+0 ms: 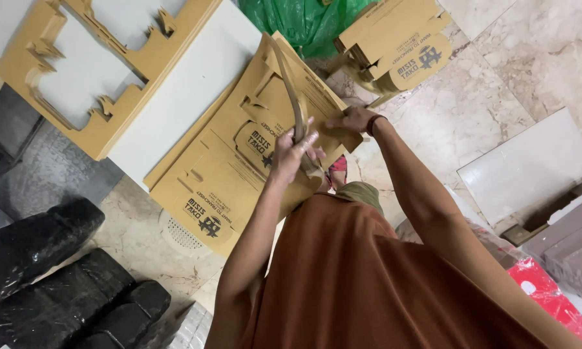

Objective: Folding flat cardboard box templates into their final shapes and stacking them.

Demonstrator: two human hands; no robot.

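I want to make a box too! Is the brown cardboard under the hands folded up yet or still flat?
Mostly flat. The cardboard sheet lies spread on the stack; only one strip is bent upward, gripped by the left hand. The right hand presses the sheet down.

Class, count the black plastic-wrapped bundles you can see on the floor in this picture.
3, all at lower left: one black bundle uppermost, a second below it, and a third nearest the person's left arm. The frame edge cuts them off, so more may be hidden.

The scrap frame (84, 84) at upper left is cut by the top edge. The black bundles (58, 278) run off the lower left. The left hand (291, 155) hides its grip on the blank (294, 97).
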